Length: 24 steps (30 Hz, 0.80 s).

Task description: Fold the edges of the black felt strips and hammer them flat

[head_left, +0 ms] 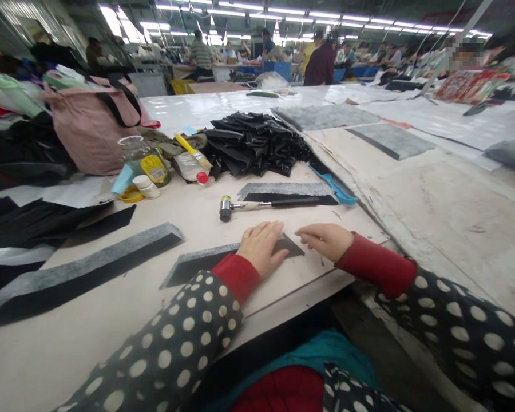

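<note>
Fingers (271, 230) of the left hand (261, 249) lie out flat, thumb spread, over the black strip (206, 264) I'm watching; they rest on top and grip nothing I can see. Sweeping my view from the left, a long grey-edged strip (86, 266) lies well off to the left of those fingers. Farther from me, beyond them on that side, I have a glass jar (152, 163), then a yellow-handled brush (193, 151). Straight beyond the fingertips sits a heap of black pieces (251, 143), and nearer, a hammer (278, 203) lies across another grey-edged strip (285, 189). The right hand's (324, 239) fingers are bent and bunched near the strip's pointed end; whether they pinch anything, I can't tell. Beyond them is a blue tool (333, 186), and farther right a grey panel (407, 142)
</note>
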Tool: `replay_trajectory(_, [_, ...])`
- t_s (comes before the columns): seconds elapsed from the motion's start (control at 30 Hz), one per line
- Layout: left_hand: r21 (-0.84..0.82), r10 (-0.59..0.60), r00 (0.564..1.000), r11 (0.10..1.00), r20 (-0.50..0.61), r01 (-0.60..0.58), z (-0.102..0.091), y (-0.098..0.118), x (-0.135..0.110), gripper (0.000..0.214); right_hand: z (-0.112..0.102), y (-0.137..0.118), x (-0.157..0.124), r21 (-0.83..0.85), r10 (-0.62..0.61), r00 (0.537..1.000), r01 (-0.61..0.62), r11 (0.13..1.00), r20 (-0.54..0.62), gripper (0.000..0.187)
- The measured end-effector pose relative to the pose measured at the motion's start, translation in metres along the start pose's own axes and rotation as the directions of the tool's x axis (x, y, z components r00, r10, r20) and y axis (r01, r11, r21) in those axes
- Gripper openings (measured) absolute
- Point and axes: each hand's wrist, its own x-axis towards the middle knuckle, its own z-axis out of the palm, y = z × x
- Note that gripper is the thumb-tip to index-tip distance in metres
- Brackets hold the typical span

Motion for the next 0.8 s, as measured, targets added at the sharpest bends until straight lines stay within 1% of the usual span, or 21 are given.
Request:
replay_trajectory(0.03, [-0.009, -0.013, 1.0, 1.0, 0.0, 0.013, 0.0, -0.001, 0.0, 0.055, -0.001, -0.001, 0.008, 0.096, 0.118, 0.991, -0.123, 0.988, 0.056, 0.02])
replay_trajectory(0.07, [-0.017, -0.026, 1.0, 1.0, 0.0, 0.026, 0.001, -0.002, 0.0, 0.055, -0.001, -0.003, 0.016, 0.187, 0.221, 0.966, -0.244, 0.952, 0.135, 0.018])
replay_trajectory(0.1, [-0.024, -0.035, 0.999, 0.999, -0.002, 0.035, 0.001, -0.002, 0.0, 0.055, 0.0, -0.003, 0.022, 0.255, 0.295, 0.929, -0.347, 0.903, 0.222, 0.017])
replay_trajectory(0.13, [-0.031, -0.04, 0.999, 0.999, -0.005, 0.04, 0.002, -0.003, -0.001, 0.055, 0.0, -0.004, 0.027, 0.296, 0.332, 0.894, -0.419, 0.858, 0.302, 0.019])
replay_trajectory(0.17, [-0.037, -0.043, 0.999, 0.998, -0.008, 0.042, 0.003, -0.003, -0.001, 0.054, 0.001, -0.004, 0.031, 0.318, 0.339, 0.869, -0.456, 0.831, 0.36, 0.023])
replay_trajectory(0.2, [-0.043, -0.042, 0.999, 0.998, -0.013, 0.041, 0.003, -0.003, -0.001, 0.054, 0.003, -0.003, 0.033, 0.33, 0.327, 0.86, -0.463, 0.823, 0.391, 0.027])
replay_trajectory(0.23, [-0.048, -0.04, 0.999, 0.998, -0.018, 0.039, 0.004, -0.004, -0.001, 0.054, 0.005, -0.001, 0.035, 0.339, 0.309, 0.869, -0.446, 0.829, 0.387, 0.028])
replay_trajectory(0.27, [-0.052, -0.038, 0.999, 0.998, -0.023, 0.037, 0.004, -0.004, -0.001, 0.054, 0.007, 0.0, 0.037, 0.348, 0.288, 0.892, -0.409, 0.844, 0.348, 0.028])
replay_trajectory(0.33, [-0.057, -0.038, 0.999, 0.998, -0.028, 0.037, 0.005, -0.004, -0.001, 0.053, 0.013, 0.005, 0.039, 0.366, 0.228, 0.949, -0.296, 0.882, 0.218, 0.023])
replay_trajectory(0.4, [-0.066, -0.04, 0.998, 0.997, -0.043, 0.037, 0.004, -0.005, 0.0, 0.051, 0.02, 0.009, 0.04, 0.364, 0.162, 0.982, -0.187, 0.913, 0.098, 0.021])
replay_trajectory(0.5, [-0.086, -0.042, 0.996, 0.996, -0.079, 0.035, 0.002, -0.009, 0.002, 0.038, 0.027, 0.014, 0.039, 0.344, 0.106, 0.994, -0.099, 0.934, -0.002, 0.023])
replay_trajectory(0.6, [-0.1, -0.096, 0.992, 0.991, -0.081, 0.087, 0.0, -0.013, 0.004, 0.018, 0.027, 0.016, 0.036, 0.358, 0.091, 0.995, -0.073, 0.931, -0.035, 0.026])
replay_trajectory(0.7, [-0.117, -0.139, 0.988, 0.984, -0.068, 0.131, -0.002, -0.016, 0.005, 0.016, 0.024, 0.017, 0.033, 0.364, 0.064, 0.998, -0.053, 0.93, -0.018, 0.024])
replay_trajectory(0.8, [-0.132, -0.142, 0.988, 0.982, -0.062, 0.133, -0.002, -0.017, 0.006, 0.014, 0.022, 0.02, 0.033, 0.292, -0.018, 0.999, 0.031, 0.956, -0.045, 0.018])
